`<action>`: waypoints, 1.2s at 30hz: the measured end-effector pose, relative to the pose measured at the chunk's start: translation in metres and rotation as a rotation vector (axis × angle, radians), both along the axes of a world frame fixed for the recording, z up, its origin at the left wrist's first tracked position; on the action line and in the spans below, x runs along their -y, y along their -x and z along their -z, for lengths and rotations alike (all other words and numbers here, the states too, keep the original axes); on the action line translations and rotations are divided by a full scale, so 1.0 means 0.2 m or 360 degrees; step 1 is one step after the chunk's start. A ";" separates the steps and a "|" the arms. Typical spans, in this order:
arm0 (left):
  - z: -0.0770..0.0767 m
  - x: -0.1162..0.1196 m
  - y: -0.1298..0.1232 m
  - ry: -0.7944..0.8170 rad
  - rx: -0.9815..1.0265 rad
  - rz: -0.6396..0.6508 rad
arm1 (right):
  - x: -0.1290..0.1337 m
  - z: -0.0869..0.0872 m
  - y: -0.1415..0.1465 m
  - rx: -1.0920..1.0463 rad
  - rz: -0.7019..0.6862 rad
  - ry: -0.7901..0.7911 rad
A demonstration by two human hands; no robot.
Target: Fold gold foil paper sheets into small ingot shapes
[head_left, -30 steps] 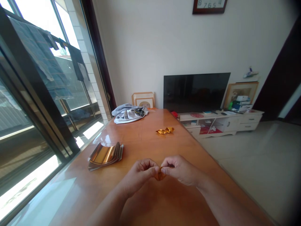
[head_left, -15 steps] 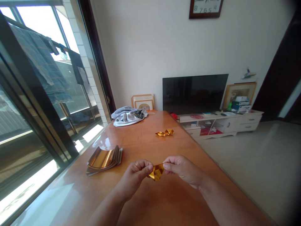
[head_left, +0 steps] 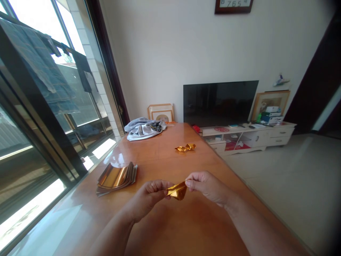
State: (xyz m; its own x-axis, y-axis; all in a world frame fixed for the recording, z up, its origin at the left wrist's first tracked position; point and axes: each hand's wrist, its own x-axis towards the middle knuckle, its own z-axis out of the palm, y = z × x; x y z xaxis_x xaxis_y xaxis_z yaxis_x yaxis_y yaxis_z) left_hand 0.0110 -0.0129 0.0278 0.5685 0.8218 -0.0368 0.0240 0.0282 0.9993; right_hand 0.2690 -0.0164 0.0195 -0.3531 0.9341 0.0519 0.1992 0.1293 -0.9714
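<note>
A small piece of folded gold foil paper (head_left: 178, 191) is stretched between my two hands above the wooden table (head_left: 170, 227). My left hand (head_left: 153, 193) pinches its left end between thumb and fingers. At its upper right corner, the thumb and fingertips of my right hand (head_left: 204, 185) are closed on it. Farther off lie folded gold foil pieces (head_left: 185, 148); whether they are one or two I cannot tell. To the left rests a curved stack of gold foil sheets (head_left: 115, 176).
A crumpled grey cloth (head_left: 145, 128) lies at the table's far end, near framed pictures (head_left: 161, 113). Beyond the table stands a television (head_left: 221, 103) on a white cabinet (head_left: 261, 137). Glass sliding doors (head_left: 39, 142) run along the left side.
My left hand has shifted slightly left along the foil, and more of the piece now shows between my hands. The whole view has tipped down a little.
</note>
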 end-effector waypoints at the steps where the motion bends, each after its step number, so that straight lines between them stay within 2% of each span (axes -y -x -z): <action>1: -0.01 0.00 0.01 -0.0002 0.0008 0.0000 | 0.00 0.00 0.00 0.0016 -0.0001 -0.0011; 7: -0.02 0.01 0.01 0.0057 0.0081 -0.0065 | -0.01 0.00 -0.01 -0.0037 0.0019 0.0053; 11: 0.04 0.00 -0.01 0.0001 0.0057 -0.0167 | -0.01 0.02 0.00 0.0038 0.0053 0.0049; 13: 0.09 -0.02 -0.03 -0.0043 0.0014 -0.0246 | 0.00 0.02 0.01 0.0078 0.0187 -0.0087; 17: 0.18 -0.05 -0.03 -0.0171 -0.0144 -0.0387 | 0.04 -0.01 0.07 0.0276 0.0637 -0.0621; 18: 0.20 -0.06 -0.03 -0.0202 -0.0168 -0.0399 | 0.06 -0.01 0.10 0.0313 0.0653 -0.0706; 20: 0.21 -0.05 -0.04 -0.0261 -0.0188 -0.0370 | 0.09 0.00 0.15 0.0337 0.0508 -0.0754; 24: 0.19 -0.01 -0.06 -0.0343 -0.0178 -0.0210 | 0.11 0.05 0.21 0.0466 0.0236 -0.0674; 28: 0.13 0.02 -0.08 -0.0271 -0.0133 -0.0206 | 0.08 0.09 0.20 0.0440 0.0145 -0.0380; 32: 0.05 0.04 -0.08 -0.0141 0.0011 -0.0304 | 0.07 0.08 0.18 0.0151 0.0124 -0.0062; 36: 0.00 0.05 -0.08 -0.0075 0.0072 -0.0471 | 0.06 0.06 0.18 0.0017 0.0294 -0.0070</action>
State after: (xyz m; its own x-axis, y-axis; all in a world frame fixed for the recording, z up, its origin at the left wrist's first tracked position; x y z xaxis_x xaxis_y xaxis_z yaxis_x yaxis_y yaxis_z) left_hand 0.0266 -0.0228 0.0271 0.3041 0.9523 0.0250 -0.0227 -0.0189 0.9996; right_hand 0.2326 -0.0282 0.0071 -0.1766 0.9800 0.0913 0.2337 0.1319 -0.9633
